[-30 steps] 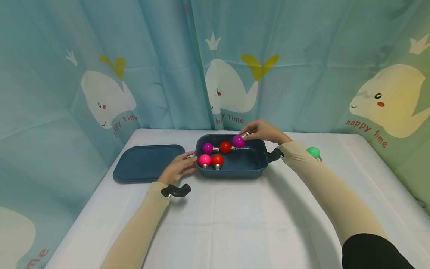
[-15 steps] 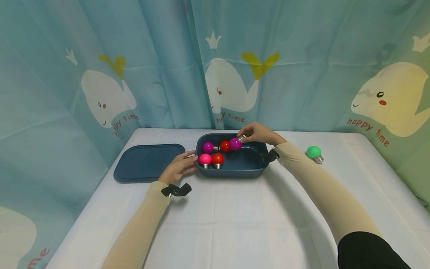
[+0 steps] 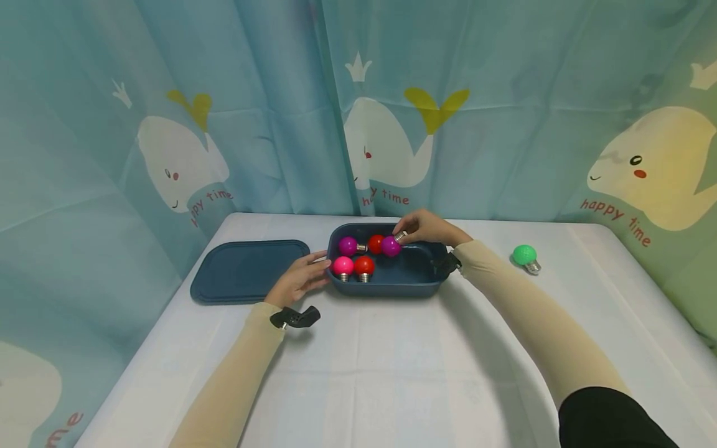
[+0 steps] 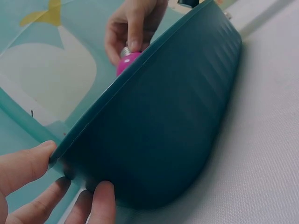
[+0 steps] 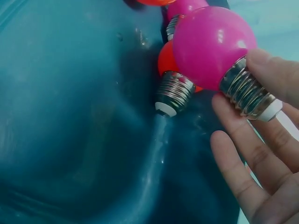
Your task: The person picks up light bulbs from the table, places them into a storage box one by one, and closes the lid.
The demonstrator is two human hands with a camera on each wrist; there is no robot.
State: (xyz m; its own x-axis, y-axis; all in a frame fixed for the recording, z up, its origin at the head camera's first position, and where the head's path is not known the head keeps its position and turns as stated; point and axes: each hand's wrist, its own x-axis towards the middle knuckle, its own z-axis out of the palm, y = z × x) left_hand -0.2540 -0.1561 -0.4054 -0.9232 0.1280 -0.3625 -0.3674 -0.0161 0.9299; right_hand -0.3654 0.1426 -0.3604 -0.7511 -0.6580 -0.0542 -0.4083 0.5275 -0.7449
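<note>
In the head view my right hand [image 3: 427, 228] pinches a purple light bulb [image 3: 391, 246] by its metal screw base, over the far side of a dark blue rectangular box [image 3: 386, 290]. The right wrist view shows thumb and fingers on the screw base [image 5: 247, 91], the bulb's globe beside a red bulb [image 5: 168, 60]. Inside the box lie another purple bulb [image 3: 347, 246], a pink bulb [image 3: 343, 266] and two red bulbs, one at the back [image 3: 374, 243], one in front [image 3: 364, 266]. My left hand [image 3: 299, 278] rests its extended fingers against the box's left end.
A flat dark blue lid [image 3: 249, 272] lies left of the box, partly behind my left hand. A green bulb [image 3: 524, 254] lies on the white tablecloth [image 3: 403, 367] to the right, beyond the right forearm. A whale-print curtain [image 3: 280, 124] hangs behind the table.
The right hand has brought the purple bulb slightly left and lower, close against the back red bulb. The left hand has stayed at the box's end.
</note>
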